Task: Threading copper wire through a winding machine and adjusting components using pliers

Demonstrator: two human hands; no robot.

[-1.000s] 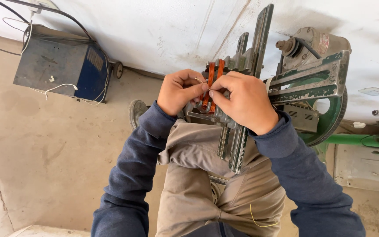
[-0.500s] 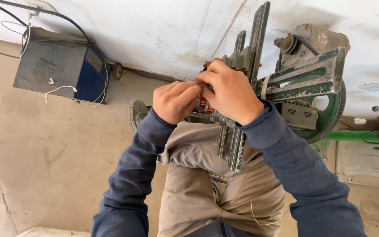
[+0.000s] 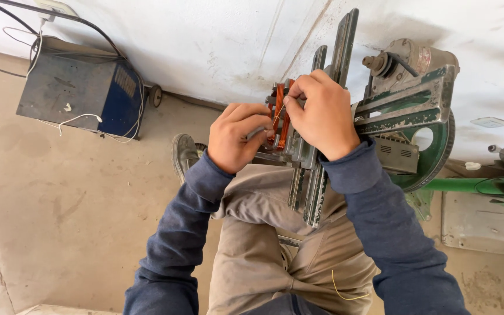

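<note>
My left hand (image 3: 237, 137) and my right hand (image 3: 320, 114) meet over an orange copper wire coil (image 3: 280, 114) wound on the grey metal former (image 3: 310, 169) of a green winding machine (image 3: 421, 122). The left hand's fingers are curled against the coil's left side, pinching something small and grey. The right hand's fingers are closed on the top of the coil and the former. Much of the coil is hidden behind my fingers. My knees in beige trousers (image 3: 275, 251) lie right under the former.
A blue and grey metal box (image 3: 80, 93) with cables stands on the concrete floor at the upper left by the white wall. My shoe (image 3: 183, 156) shows beside my left knee. A green bar (image 3: 468, 185) and a grey plate (image 3: 485, 224) lie at right.
My hands have shifted on the coil: the right hand slid up and to the right along the former, and the left hand now sits lower at the coil's left side.
</note>
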